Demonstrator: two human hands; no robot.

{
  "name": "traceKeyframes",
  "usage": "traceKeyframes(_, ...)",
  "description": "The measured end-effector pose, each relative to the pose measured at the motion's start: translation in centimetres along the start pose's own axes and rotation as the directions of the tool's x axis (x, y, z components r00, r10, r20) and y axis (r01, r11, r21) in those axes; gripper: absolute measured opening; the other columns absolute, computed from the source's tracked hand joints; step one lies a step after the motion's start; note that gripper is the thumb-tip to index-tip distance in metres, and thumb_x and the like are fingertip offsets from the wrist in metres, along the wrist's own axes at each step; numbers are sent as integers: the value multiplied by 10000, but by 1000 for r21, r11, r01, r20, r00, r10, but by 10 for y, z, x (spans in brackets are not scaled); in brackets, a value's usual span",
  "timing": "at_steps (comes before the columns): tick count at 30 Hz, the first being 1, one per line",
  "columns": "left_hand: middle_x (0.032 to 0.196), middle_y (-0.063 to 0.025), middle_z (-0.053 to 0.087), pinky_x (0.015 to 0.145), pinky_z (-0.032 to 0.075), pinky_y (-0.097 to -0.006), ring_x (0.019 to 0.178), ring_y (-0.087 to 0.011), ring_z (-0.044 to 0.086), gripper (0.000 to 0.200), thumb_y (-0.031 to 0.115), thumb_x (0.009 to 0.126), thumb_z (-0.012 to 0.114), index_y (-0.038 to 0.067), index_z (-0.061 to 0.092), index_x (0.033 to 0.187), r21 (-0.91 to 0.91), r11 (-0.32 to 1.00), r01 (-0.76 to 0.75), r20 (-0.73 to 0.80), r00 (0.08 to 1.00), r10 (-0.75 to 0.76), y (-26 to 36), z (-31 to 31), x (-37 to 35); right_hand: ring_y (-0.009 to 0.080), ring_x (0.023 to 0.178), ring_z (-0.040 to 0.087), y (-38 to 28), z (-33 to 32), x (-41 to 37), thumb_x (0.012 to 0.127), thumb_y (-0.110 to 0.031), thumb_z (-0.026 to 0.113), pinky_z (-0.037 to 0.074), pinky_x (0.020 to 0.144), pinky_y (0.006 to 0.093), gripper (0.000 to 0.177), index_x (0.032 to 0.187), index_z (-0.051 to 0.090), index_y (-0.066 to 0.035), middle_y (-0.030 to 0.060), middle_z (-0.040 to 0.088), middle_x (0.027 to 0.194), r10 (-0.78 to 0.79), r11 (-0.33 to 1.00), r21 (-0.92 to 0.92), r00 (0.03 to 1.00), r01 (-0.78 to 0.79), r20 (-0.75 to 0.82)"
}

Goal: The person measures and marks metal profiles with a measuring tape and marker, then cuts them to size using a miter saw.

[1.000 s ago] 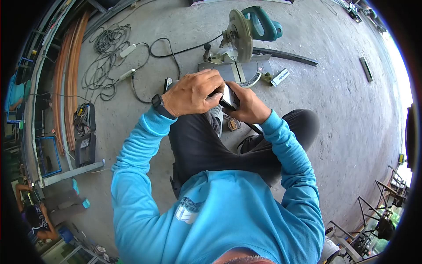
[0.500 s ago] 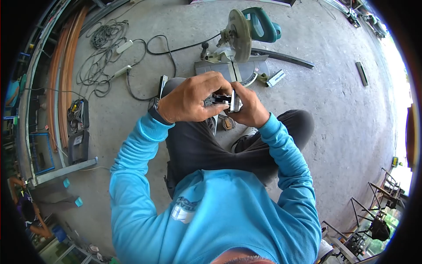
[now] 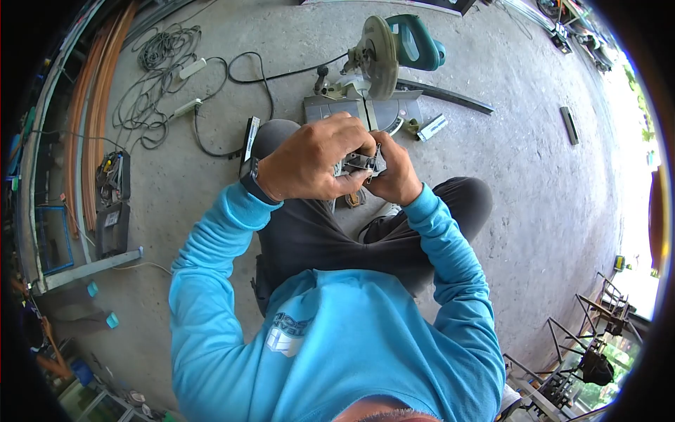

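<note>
My left hand [image 3: 306,158] wraps around a short metal profile piece [image 3: 361,162], thumb below and fingers curled over the top. From the other side my right hand [image 3: 399,169] grips its right end, thumb and fingers closed at the edge. Open channels show in the end facing up; much of the piece is hidden by my fingers. Both hands are held close together above my crossed legs. Just beyond them, a mitre saw [image 3: 381,62] with a green handle stands on the floor.
A short silver offcut [image 3: 432,127] and a long dark bar [image 3: 450,97] lie beside the saw. Tangled cable [image 3: 158,53] with white sockets spreads to the left. An opened tool case [image 3: 112,228] sits by the rack. Metal frames [image 3: 583,337] stand at lower right.
The piece has turned between my hands, so its channelled end now faces up and the upright plate at the right no longer shows the same way. The view has shifted slightly.
</note>
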State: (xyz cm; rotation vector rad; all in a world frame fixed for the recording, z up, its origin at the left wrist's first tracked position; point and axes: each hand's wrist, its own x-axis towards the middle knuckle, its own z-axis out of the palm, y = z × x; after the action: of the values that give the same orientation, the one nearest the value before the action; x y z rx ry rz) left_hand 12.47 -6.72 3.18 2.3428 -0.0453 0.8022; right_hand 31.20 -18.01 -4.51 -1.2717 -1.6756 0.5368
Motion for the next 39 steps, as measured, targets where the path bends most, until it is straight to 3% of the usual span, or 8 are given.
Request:
traceKeyframes(6,991,-117,658,832,549,-413,926,-333,651,399,96,757,830,36,625,1094,62,998,-31,-26,999,32,-7,0,-4,238,956,721,-2,0,0,726,-69,901,570,847,369,595,1222,576,-23,130,716,1038,-5,996,-92,996,-4,-93)
traceKeyframes(13,906,-30,704,767,563,-310,835,-151,682,406,350,896,824,64,658,1131,-88,969,230,-612,756,-235,-62,-79,-60,242,1012,685,36,-58,-20,760,-35,908,584,900,392,642,1273,523,-21,148,686,1136,-16,997,63,884,50,-467)
traceKeyframes(16,838,54,641,668,470,-217,744,-24,560,205,229,973,759,75,660,1065,-253,745,617,-538,551,-638,-196,-36,-177,237,985,681,35,-79,-24,785,7,863,580,916,405,593,1267,518,-12,160,675,1132,-28,999,13,867,40,-497)
traceKeyframes(19,802,-47,693,709,532,-360,746,-189,663,297,314,892,796,62,662,975,-119,387,914,-418,307,-855,-262,64,-294,253,928,673,27,-98,-15,816,-151,859,573,906,492,610,1291,501,-16,165,660,1084,-33,999,-51,928,15,-372)
traceKeyframes(22,937,-163,726,830,550,-461,931,-362,699,470,425,809,823,37,678,1031,-77,160,984,-195,143,-970,-269,158,-359,247,795,654,-14,-84,4,788,-368,906,550,716,388,787,1349,489,-8,142,661,936,-23,947,300,957,113,-290)
traceKeyframes(24,1024,-208,721,877,546,-481,986,-405,685,557,448,772,837,9,680,1077,-160,194,968,-233,154,-960,-275,220,-390,251,686,647,-36,-82,22,748,-410,940,532,622,380,820,1327,512,-17,123,667,830,-157,773,613,986,162,-63)
traceKeyframes(27,1055,-239,708,898,541,-511,999,-422,678,544,413,746,851,-5,689,1053,244,120,962,-241,180,-954,-279,254,-389,253,636,651,-65,-84,54,729,-417,954,529,570,376,812,1311,534,-35,121,672,789,-403,569,820,892,68,206)
traceKeyframes(39,997,-140,660,759,574,-436,902,-277,672,310,288,862,734,24,639,993,377,79,923,-54,107,-993,-312,227,-401,258,689,680,-103,-95,38,735,-325,943,579,589,372,880,1441,465,-109,147,672,872,-333,605,795,924,55,190)
